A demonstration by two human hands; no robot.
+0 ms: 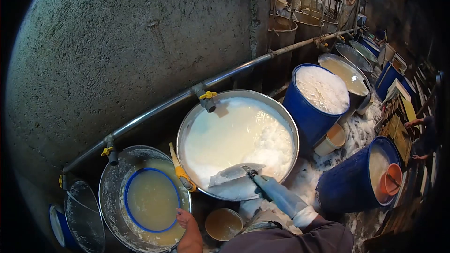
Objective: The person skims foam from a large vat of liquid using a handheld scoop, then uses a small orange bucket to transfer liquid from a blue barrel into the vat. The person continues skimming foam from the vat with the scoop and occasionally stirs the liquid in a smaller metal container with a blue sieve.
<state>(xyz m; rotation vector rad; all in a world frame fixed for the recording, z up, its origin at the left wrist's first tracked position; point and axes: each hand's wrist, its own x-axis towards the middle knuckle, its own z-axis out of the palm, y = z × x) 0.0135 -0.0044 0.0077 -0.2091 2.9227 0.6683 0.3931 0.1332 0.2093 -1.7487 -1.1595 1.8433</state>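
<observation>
My left hand [185, 218] has its fingers closed at the right edge of a blue-rimmed round vessel [136, 174]. Cloudy yellowish liquid fills that vessel, which sits inside a wide metal vat [107, 178] streaked with white residue. To the right, a larger metal vat [296, 137] holds milky liquid with foam at its right side. My right hand [253, 175], in a grey-looking glove under a pale blue sleeve, grips the edge of a translucent scoop-like vessel [234, 174] at the near rim of this vat. The scoop-like vessel overlaps the foam.
A yellow-wrapped stick [182, 171] leans between the vats. Above them runs a pipe [234, 75] with yellow-handled valves. Blue barrels [307, 122] and a bucket [224, 224] stand around. An orange bucket [390, 180] rests in the right barrel. Another person [424, 136] is at the far right.
</observation>
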